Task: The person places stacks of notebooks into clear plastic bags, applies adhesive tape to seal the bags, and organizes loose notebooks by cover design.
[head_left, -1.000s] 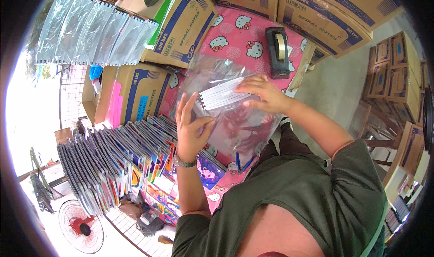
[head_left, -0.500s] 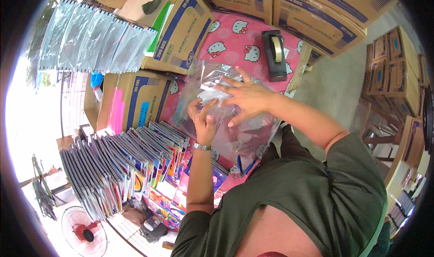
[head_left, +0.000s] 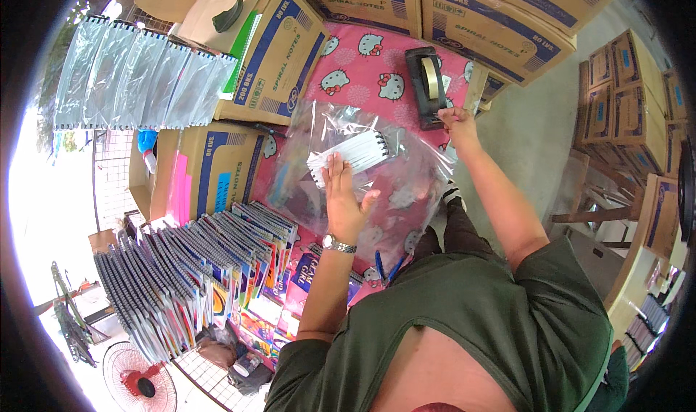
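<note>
A clear plastic bag (head_left: 397, 194) lies spread over the pink table cover, with a bundle of small white spiral-bound pads (head_left: 362, 150) showing in its upper part. My left hand (head_left: 346, 194) rests flat on the bag at the bundle's left end, its fingers stretched out and the thumb apart. At the near end of a black tape dispenser (head_left: 420, 86), my right hand (head_left: 460, 128) has its fingers pinched together. Whatever is between those fingertips is too small to make out. A roll of tape (head_left: 431, 77) sits in the dispenser.
Spiral notebooks (head_left: 181, 267) stand in a long row at the left. Cardboard cartons (head_left: 272, 64) line the table's far side, with clear sleeves (head_left: 138, 75) hanging over the left ones. Blue-handled scissors (head_left: 388, 267) lie near my body. A fan (head_left: 139, 383) stands lower left.
My right hand has left the bag and moved right to the tape dispenser, its spread fingers now pinched. My left hand has flattened on the bag, and the white bundle is now uncovered.
</note>
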A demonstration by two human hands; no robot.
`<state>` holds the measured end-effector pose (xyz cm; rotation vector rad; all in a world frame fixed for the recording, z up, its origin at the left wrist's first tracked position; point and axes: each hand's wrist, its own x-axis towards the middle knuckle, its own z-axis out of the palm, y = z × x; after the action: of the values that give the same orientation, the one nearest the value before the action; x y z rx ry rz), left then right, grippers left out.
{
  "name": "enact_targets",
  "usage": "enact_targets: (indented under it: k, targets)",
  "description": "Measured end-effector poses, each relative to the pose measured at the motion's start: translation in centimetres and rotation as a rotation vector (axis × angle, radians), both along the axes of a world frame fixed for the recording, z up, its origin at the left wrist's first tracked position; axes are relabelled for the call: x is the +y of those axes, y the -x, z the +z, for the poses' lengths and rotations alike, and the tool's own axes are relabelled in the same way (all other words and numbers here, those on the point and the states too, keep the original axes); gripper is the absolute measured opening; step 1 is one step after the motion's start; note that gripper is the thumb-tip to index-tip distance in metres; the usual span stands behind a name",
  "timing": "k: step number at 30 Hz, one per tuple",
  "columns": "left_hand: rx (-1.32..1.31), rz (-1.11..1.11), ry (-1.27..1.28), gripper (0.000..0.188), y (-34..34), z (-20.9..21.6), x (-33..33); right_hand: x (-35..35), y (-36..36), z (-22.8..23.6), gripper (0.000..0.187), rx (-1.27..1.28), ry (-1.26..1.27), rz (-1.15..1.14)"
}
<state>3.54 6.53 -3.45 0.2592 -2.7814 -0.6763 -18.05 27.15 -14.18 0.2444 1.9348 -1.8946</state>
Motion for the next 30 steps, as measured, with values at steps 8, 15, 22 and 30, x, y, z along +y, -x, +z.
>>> enact_targets:
  k: [8,15,22,30]
  targets:
    - [-0.025,0.041,0.068,0.097,-0.1,0.2,0.8,-2.1,-3.4,-0.4,0.011,-0.549,0.508,0.105]
    - [-0.015,0.090,-0.052,0.090,-0.1,0.7,1.0,-14.0,-3.2,14.3,0.018,0.747,-0.371,1.173]
    - [-0.099,0.012,-0.047,0.096,-0.1,2.9,-0.1,-12.8,-3.4,15.1,0.043,0.900,-0.733,1.022]
    - [0.140,0.016,-0.236,0.030,-0.4,3.8,-4.7,-9.7,-6.9,15.1,0.030,1.339,-0.073,0.972]
